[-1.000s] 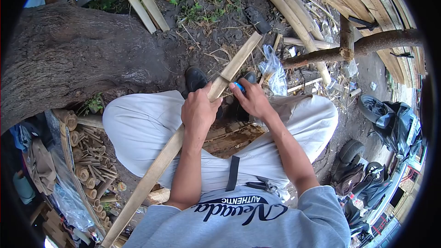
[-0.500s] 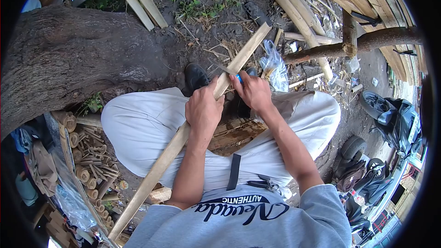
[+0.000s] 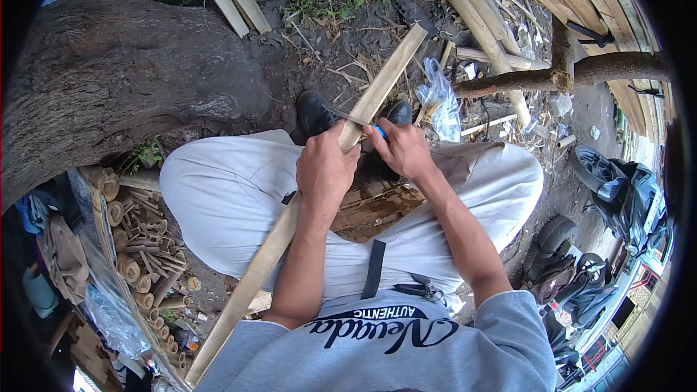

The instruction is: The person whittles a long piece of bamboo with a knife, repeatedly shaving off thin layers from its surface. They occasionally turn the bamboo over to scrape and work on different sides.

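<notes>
A long split bamboo strip (image 3: pixel 392 69) runs diagonally from beyond my feet, between my legs, to beside my left hip. My left hand (image 3: pixel 325 170) is closed around its middle. In my closed right hand (image 3: pixel 406 151) is a knife (image 3: pixel 380 131) with a blue handle, most of which my fingers cover. Its thin blade lies across the strip just beyond my left hand. Below my hands, between my thighs, is a brown piece of wood (image 3: pixel 374 210).
A thick tree trunk (image 3: pixel 131 91) lies to the left. Cut bamboo pieces (image 3: pixel 149 247) are piled at lower left. A clear plastic bag (image 3: pixel 439 101) sits past my right foot. Bamboo poles (image 3: pixel 472 11) and a branch (image 3: pixel 530 81) are at upper right, with a parked motorbike (image 3: pixel 628 196) further right.
My right hand and the knife have drawn slightly back toward me along the strip. My left hand keeps its hold, and the strip's far end has tipped a little.
</notes>
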Demonstrator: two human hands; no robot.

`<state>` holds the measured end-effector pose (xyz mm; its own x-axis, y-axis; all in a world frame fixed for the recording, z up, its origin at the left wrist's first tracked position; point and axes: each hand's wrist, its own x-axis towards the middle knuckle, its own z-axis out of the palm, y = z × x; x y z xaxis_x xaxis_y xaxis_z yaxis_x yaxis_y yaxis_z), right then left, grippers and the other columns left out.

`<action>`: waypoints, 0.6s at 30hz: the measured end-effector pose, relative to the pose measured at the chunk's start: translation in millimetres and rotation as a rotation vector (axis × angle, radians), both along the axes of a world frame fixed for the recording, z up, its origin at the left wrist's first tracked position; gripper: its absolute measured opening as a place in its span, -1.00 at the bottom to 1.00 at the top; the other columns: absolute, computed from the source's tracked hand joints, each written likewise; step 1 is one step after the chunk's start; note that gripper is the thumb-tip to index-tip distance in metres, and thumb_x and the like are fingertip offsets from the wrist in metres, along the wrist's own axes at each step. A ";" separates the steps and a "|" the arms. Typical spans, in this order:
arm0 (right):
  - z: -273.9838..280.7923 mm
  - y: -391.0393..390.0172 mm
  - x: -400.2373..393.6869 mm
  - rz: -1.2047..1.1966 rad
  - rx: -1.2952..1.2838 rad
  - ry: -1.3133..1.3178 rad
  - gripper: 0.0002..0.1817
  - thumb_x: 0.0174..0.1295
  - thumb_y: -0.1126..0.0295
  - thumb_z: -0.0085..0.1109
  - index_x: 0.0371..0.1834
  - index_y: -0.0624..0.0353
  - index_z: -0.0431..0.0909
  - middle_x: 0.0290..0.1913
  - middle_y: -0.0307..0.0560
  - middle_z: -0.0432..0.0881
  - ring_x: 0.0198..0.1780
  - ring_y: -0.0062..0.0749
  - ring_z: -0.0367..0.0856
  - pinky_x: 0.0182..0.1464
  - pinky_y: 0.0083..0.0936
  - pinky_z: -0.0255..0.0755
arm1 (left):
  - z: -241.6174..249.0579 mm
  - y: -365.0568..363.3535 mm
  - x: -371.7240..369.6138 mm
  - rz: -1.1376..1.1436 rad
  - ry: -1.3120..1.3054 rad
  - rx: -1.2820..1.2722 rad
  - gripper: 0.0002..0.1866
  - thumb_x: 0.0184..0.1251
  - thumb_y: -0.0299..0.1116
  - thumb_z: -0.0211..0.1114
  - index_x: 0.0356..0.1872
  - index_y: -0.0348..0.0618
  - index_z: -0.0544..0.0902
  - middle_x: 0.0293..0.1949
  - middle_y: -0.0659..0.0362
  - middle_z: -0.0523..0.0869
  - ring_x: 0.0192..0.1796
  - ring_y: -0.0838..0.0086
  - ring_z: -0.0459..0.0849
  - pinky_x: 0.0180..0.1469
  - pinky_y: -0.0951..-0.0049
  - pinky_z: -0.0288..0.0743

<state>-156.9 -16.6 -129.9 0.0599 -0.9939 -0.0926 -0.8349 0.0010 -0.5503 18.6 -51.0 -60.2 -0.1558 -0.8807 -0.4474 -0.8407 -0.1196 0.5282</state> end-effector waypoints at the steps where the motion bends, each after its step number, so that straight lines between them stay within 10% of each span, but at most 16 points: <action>1: -4.4 -1.1 -3.0 -0.004 -0.022 -0.017 -0.51 0.52 -0.07 0.08 -0.36 0.13 0.61 -0.64 0.18 0.59 -0.50 0.20 0.66 -0.43 0.01 0.53 | -0.8 -1.1 -1.0 0.009 0.029 0.027 -0.51 0.24 -0.26 0.50 0.22 -0.04 0.70 -0.16 -0.09 0.82 -0.02 -0.06 0.79 0.01 -0.01 0.65; 18: -30.6 -15.7 -55.8 -0.228 0.045 0.237 -0.43 0.59 -0.09 -0.07 -0.37 0.17 0.64 -0.60 0.24 0.63 -0.47 0.27 0.70 -0.42 0.03 0.59 | 13.3 7.0 6.8 -0.100 -0.061 -0.002 -0.47 0.25 -0.23 0.52 0.27 -0.04 0.70 -0.19 -0.08 0.83 -0.09 -0.01 0.81 -0.03 0.07 0.68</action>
<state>-212.7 -32.3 -160.5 -0.1924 -0.9738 -0.1212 -0.9153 0.2226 -0.3357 25.4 -44.0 -46.9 -0.2150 -0.8631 -0.4570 -0.8790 -0.0329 0.4757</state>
